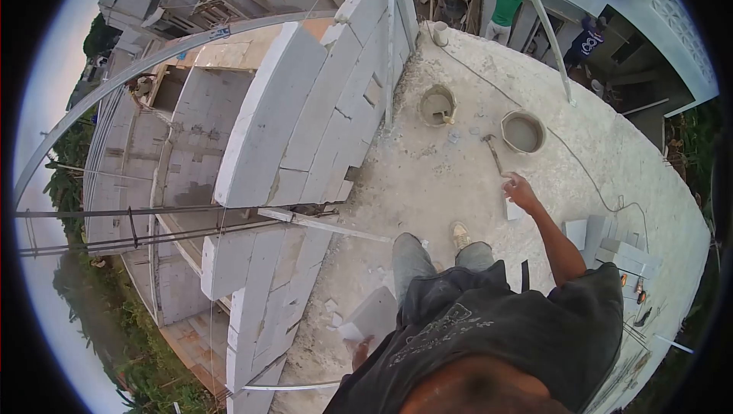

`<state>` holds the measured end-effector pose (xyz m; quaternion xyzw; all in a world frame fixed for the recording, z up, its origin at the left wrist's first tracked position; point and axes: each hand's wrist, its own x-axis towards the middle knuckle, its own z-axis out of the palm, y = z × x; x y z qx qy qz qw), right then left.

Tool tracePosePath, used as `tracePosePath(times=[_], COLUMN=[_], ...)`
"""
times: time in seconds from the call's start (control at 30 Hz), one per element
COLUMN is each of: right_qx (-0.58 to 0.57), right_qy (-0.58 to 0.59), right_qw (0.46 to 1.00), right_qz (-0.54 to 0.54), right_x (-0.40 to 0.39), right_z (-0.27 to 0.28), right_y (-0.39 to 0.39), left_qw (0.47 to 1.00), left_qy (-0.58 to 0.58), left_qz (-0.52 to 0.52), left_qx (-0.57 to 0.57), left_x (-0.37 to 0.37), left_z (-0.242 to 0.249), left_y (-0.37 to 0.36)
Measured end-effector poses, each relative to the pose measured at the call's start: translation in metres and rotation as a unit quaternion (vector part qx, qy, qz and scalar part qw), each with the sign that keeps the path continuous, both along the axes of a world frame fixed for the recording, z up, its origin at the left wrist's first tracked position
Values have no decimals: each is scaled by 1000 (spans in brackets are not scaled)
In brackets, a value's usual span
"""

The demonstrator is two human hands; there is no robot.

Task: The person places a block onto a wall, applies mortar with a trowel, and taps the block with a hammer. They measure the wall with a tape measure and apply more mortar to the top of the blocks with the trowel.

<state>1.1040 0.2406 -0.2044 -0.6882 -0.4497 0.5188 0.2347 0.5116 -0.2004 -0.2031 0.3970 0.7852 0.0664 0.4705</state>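
My left hand (pixel 361 353) grips the lower edge of a pale block (pixel 371 315), low beside my leg. Most of that hand is hidden by my dark shirt and the block. Stretched out to the right, my right hand (pixel 520 193) has its fingers apart, and nothing shows between them. Its fingertips are close to the handle end of a hammer (pixel 494 154) lying on the floor. Another white block (pixel 513 208) stands partly below this hand. Further off are a bucket of grey mix (pixel 437 105) with a tool in it and a second round bucket (pixel 523 132).
A block wall (pixel 324 108) rises at left, with a drop beyond it. Stacked blocks (pixel 622 255) and orange-handled tools (pixel 640 286) are at right. A cable (pixel 576 156) crosses the rough floor (pixel 405 185). Two people (pixel 505 11) (pixel 585 41) work beyond the slab edge.
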Motion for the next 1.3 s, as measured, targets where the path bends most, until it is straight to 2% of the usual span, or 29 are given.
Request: tracePosePath(times=[0.03,0.07,0.1,0.13,0.2,0.27,0.3,0.33,0.43,0.47,0.53,0.6,0.63,0.73,0.8,0.87,0.93,1.0,1.13,1.2,1.23,1.3], right_qx=[-20,-27,-40,-58,-76,-106,-120,-150,-272,-245,-187,-132,-113,-108,-85,-76,-100,-90,-85,-108,-116,-123], right_qy=[-41,-47,-55,-63,-83,-85,-94,-99,-103,-102,-105,-103,-114,-193,-268,-322,-351,-353,-283,-189,-141,-160], right_qw=[999,996,992,985,981,979,975,970,940,943,944,939,934,883,859,839,824,843,902,939,953,940], right_qz=[28,67,109,153,160,153,163,162,177,201,250,301,318,414,428,432,434,397,314,268,242,274], right_x=[9,16,25,33,44,40,45,37,31,27,28,16,11,-3,-13,-24,-35,-51,-69,-64,-63,-45], right_z=[-16,-27,-34,-32,-25,-9,-19,-22,-13,-21,-41,-34,-40,-69,-110,-163,-207,-259,-337,-355,-359,-368], right_y=[12,27,40,51,82,102,110,136,130,134,146,186,203,275,311,349,381,408,404,374,357,301], left_qw=[984,942,930,949,971,978,976,971,956,956,968,968,968,963,960,957,955,952,955,950,951,948], left_qy=[-42,-62,-66,-55,-40,-21,11,51,126,136,131,170,194,242,263,280,290,302,296,311,309,314], left_qz=[171,331,361,310,234,209,216,233,244,236,206,171,143,85,59,24,-1,-28,-20,-5,-12,-29], left_qx=[-17,-11,-6,-3,22,16,-4,-32,-102,-106,-54,-76,-75,-77,-70,-73,-61,-37,-20,1,21,41], left_x=[0,0,7,13,26,35,42,56,93,98,91,98,100,113,120,126,125,125,142,156,166,181], left_z=[-35,-69,-89,-106,-138,-158,-161,-155,-98,-93,-123,-106,-114,-120,-126,-152,-203,-257,-359,-400,-409,-389], left_y=[19,38,51,66,93,102,139,193,339,370,398,457,484,542,590,627,648,673,696,695,704,706])
